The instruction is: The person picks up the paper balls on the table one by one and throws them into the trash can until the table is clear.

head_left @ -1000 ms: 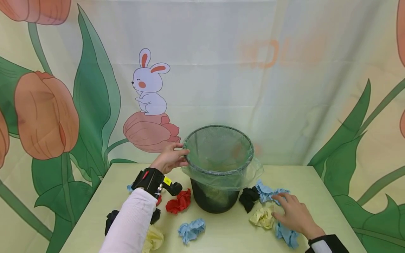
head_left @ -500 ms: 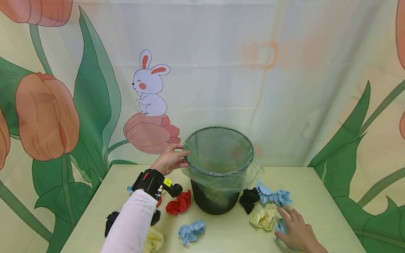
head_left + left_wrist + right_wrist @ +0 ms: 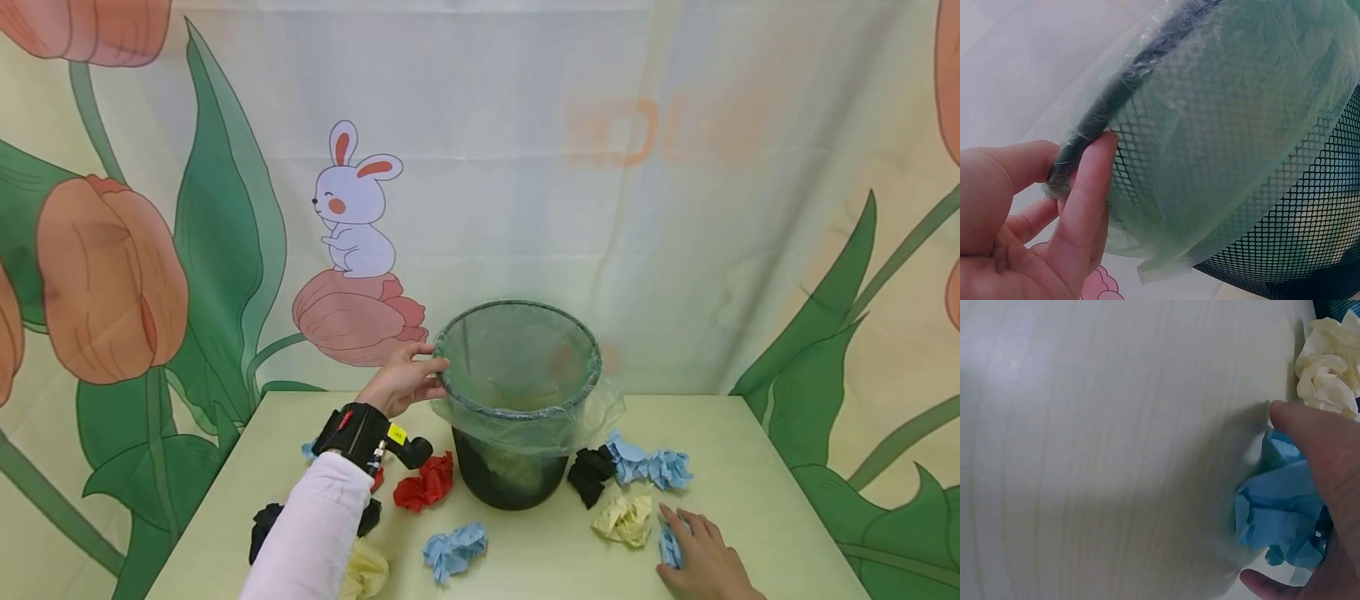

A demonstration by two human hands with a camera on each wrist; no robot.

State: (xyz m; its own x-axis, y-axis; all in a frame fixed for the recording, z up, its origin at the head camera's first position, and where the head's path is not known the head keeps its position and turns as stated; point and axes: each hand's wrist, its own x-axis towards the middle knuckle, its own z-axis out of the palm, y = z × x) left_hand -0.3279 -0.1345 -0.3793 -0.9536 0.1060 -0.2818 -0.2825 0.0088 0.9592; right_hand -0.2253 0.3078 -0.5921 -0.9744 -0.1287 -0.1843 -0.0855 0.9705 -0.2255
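Note:
My left hand point(image 3: 401, 379) pinches the left rim of a black mesh wastebasket point(image 3: 510, 475) lined with a thin green plastic bag point(image 3: 517, 358). In the left wrist view, the thumb and fingers of this hand point(image 3: 1054, 212) lie on both sides of the bag-covered rim point(image 3: 1094, 115). At the lower right, my right hand point(image 3: 705, 558) is spread over a crumpled blue paper ball point(image 3: 670, 547) on the table. Its digits point(image 3: 1329, 462) reach to either side of the blue ball point(image 3: 1282, 503) in the right wrist view, with small gaps showing; the palm side is partly hidden.
Right of the basket lie black point(image 3: 590, 473), blue point(image 3: 648, 462) and yellow point(image 3: 624, 518) paper balls. A red ball point(image 3: 424, 482) and a blue one point(image 3: 454, 550) sit left and in front. More lie around the left forearm point(image 3: 307, 525). A printed curtain point(image 3: 510, 167) hangs behind the table.
My right hand has moved back toward the near edge and down over the nearest blue paper ball, uncovering the blue paper farther back. The left hand stays on the wastebasket rim.

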